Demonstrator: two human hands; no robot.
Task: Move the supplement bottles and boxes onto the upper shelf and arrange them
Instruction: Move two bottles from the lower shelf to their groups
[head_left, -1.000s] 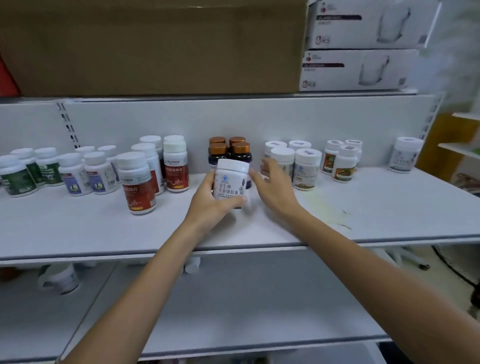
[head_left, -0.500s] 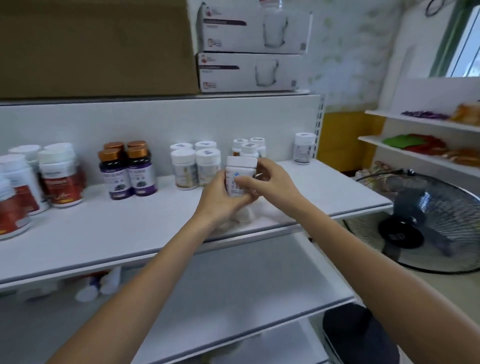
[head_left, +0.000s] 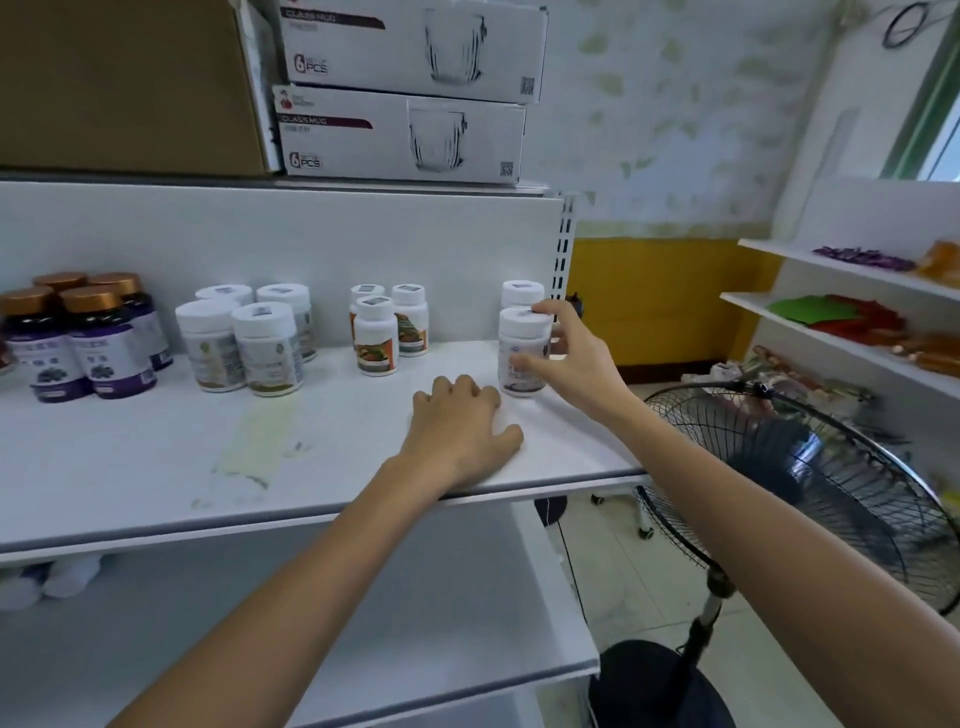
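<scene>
A white supplement bottle (head_left: 521, 338) stands on the upper shelf (head_left: 322, 467) near its right end, in front of a matching white bottle (head_left: 521, 293). My right hand (head_left: 574, 358) wraps its fingers around the front bottle from the right side. My left hand (head_left: 462, 434) lies palm down on the shelf just left of that bottle, fingers curled, holding nothing. Further left stand three small bottles with orange labels (head_left: 376, 338), several white-capped bottles (head_left: 254, 340) and dark purple bottles with copper caps (head_left: 98, 343).
Two glass-mug boxes (head_left: 410, 130) and a brown carton (head_left: 130, 88) sit on top of the shelf unit. A lower shelf (head_left: 415, 623) holds a few lying bottles (head_left: 67, 574) at left. A black floor fan (head_left: 810, 493) stands to the right, with side shelves (head_left: 857, 322) beyond.
The white bottle went from both hands in mid-shelf to standing at the shelf's right end. My left hand let go and dropped flat onto the shelf. The view swung right.
</scene>
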